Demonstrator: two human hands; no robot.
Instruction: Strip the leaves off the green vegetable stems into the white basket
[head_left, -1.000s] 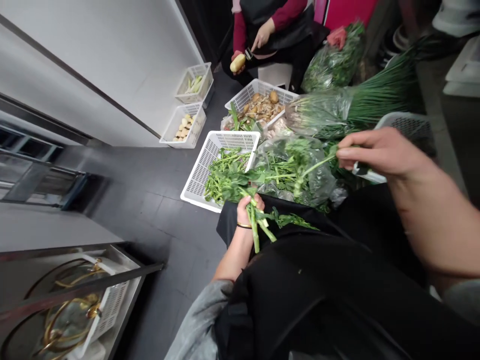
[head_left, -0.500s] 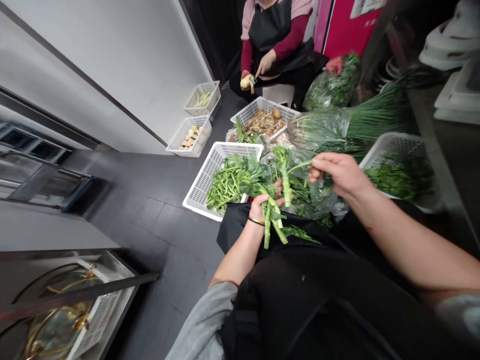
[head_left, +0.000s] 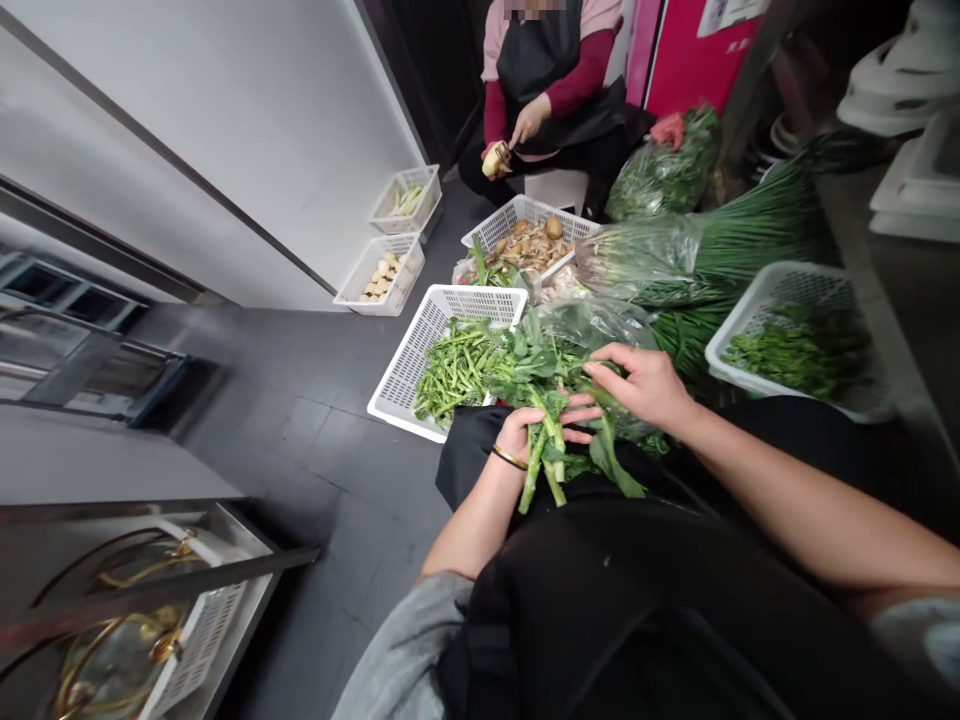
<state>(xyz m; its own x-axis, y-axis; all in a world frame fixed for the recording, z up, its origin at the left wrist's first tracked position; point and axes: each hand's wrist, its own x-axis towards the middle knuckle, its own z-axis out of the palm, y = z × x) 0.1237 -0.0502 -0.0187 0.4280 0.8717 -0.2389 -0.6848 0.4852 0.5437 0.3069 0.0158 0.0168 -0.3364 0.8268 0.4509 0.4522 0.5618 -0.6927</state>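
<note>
My left hand (head_left: 516, 436) is closed around several thick green vegetable stalks (head_left: 534, 468), their cut ends pointing down toward my lap. Its fingertips show on the far side of the stalks. Just to the right, my right hand (head_left: 643, 388) pinches at leafy greens (head_left: 611, 455), thumb and forefinger close together; a large leaf hangs below it. Exactly where its fingertips grip is partly hidden by leaves. Beyond my left hand, a white basket (head_left: 397, 392) holds a heap of trimmed green stems (head_left: 454, 372), and more leaves spread from its right side.
Opposite, a person (head_left: 540, 60) peels a potato (head_left: 495, 160) above a white basket (head_left: 480, 238) of peelings. Bagged long green onions (head_left: 757, 235) lie at the right, near a basket of herbs (head_left: 720, 350). Small baskets (head_left: 409, 275) stand by the wall. A metal shelf (head_left: 247, 540) is at lower left.
My right hand has come down and left, closer to my left hand. The thick stalk it held up by a thin stem is no longer raised there. My left hand has barely moved.
</note>
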